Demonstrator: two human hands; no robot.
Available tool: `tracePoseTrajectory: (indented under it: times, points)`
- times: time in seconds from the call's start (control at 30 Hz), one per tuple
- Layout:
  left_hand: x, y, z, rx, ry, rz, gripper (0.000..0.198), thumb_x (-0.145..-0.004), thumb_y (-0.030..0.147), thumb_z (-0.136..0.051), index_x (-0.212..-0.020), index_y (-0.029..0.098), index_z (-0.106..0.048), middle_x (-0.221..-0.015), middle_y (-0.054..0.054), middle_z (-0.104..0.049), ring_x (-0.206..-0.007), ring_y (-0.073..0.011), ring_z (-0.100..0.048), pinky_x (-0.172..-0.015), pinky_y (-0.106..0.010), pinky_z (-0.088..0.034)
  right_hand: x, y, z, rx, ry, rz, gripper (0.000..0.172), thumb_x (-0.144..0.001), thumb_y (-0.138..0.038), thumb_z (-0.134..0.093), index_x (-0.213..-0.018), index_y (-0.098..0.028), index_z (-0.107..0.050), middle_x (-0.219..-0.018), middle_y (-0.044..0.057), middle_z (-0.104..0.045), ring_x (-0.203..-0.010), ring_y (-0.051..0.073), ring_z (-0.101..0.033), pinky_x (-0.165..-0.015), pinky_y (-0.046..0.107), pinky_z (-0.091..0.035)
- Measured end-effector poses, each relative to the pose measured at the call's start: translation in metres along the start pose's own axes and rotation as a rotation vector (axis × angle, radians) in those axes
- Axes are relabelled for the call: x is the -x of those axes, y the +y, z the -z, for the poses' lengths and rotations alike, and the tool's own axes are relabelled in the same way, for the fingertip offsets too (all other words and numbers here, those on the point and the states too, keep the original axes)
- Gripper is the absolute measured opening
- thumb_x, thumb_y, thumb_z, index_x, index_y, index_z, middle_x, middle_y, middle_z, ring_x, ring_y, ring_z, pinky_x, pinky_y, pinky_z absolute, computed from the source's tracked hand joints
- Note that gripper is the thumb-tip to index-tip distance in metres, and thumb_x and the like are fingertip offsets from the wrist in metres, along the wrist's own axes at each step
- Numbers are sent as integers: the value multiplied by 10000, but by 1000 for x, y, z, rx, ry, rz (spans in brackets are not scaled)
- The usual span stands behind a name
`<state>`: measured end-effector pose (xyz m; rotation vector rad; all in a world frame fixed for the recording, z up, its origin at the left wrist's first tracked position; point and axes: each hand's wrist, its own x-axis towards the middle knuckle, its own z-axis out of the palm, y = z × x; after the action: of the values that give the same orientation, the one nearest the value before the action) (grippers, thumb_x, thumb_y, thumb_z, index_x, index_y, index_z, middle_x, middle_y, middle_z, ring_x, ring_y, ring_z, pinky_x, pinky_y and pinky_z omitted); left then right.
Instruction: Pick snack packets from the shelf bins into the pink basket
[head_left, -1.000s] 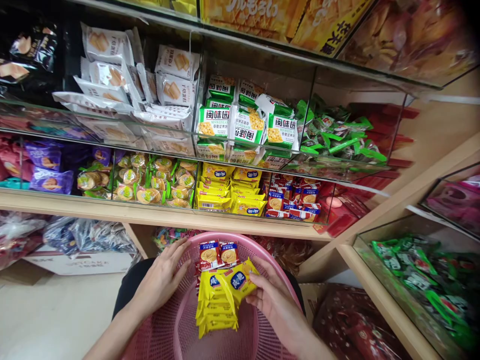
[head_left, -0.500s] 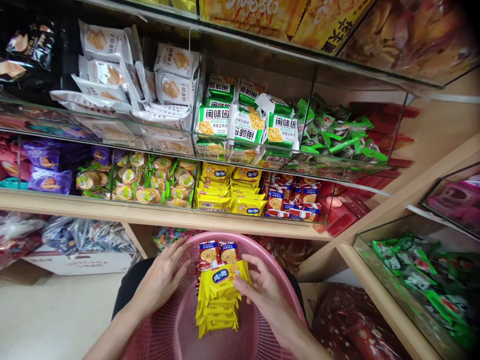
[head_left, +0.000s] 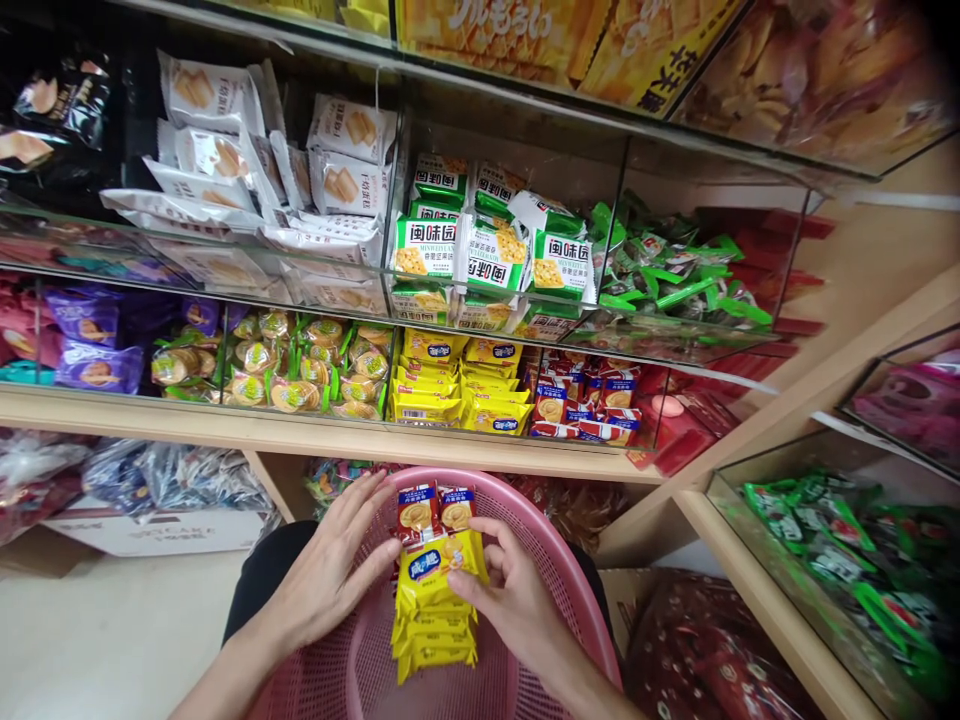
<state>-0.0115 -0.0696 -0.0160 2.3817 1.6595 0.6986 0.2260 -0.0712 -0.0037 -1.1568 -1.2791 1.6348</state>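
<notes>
A stack of yellow biscuit packets (head_left: 435, 610) lies in a pink plastic mesh basket (head_left: 559, 560) on my lap, with several packets overlapping. Two red-and-white biscuit packets (head_left: 436, 510) stick out at the far end of the stack. My right hand (head_left: 510, 595) has its thumb and fingers on the top yellow packet. My left hand (head_left: 330, 570) cups the stack's left side, with spread fingertips touching the yellow and red packets. The lower part of the stack hides the basket floor beneath it.
Glass display bins (head_left: 450, 380) of packaged biscuits fill the wooden shelves ahead. Another bin of green-wrapped sweets (head_left: 825, 550) stands at the right. Bags and a white carton (head_left: 157, 530) sit under the shelf at left. Red bags lie at lower right.
My right hand has brought the top yellow packet down onto the stack and moved left. My left hand has closed in on the stack's side.
</notes>
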Motion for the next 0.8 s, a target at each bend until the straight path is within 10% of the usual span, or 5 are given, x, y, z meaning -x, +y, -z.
tracePoseTrajectory:
  times: [0.47,0.8]
  points:
    - [11,5,-10,210,-329,-28,1022,-789,654,-550,-1490,319,114,-1591,-108,-113,-1423,-305,-195,-1109,-534,-269,7,9,8,389,15,82,579,-784,-461,-650,-1266,-229,-429,-952,41,-700,-864,200,-645,-756,312,-483]
    - [9,13,-11,172,-344,-52,864,-878,597,-452,-1506,294,58,-1596,-80,10,-1436,-299,-72,-1136,-502,-203,9,-6,8,731,131,88,677,-781,-610,-566,-1315,-213,-438,-782,12,-633,-742,199,-599,-675,292,-460]
